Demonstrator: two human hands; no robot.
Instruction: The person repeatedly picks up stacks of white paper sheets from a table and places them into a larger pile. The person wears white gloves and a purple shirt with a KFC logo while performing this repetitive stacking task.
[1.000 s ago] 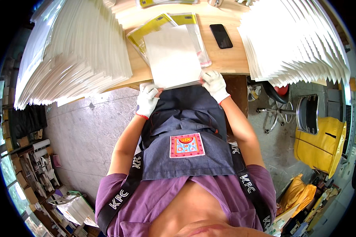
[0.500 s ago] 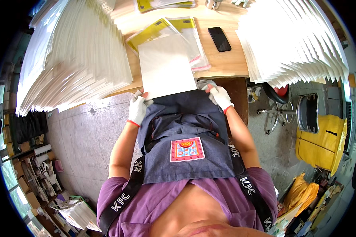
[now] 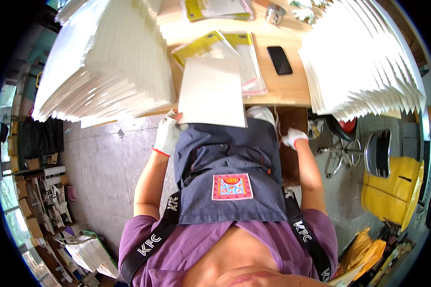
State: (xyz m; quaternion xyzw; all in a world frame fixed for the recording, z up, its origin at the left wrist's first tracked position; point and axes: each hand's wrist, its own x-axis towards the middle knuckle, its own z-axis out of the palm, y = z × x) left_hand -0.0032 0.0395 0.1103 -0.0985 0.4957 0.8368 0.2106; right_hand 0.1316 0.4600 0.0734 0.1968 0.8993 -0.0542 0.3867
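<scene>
The right hand (image 3: pixel 292 137) has let go and dropped beside the apron, its fingers curled loosely on nothing, so only the left hand (image 3: pixel 167 135) fingers now pinch the white sheet (image 3: pixel 210 93) at the bench's near edge.

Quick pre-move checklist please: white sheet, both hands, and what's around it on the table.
1. Left hand grips the white sheet at its near left corner: ok.
2. Right hand on sheet: not ok, it is off, down by the apron.
3. Sheet flat: cannot tell; near edge overhangs the table.
4. Black phone apart from sheet: ok.
5. Clear sleeves lie partly under the sheet: ok.
</scene>
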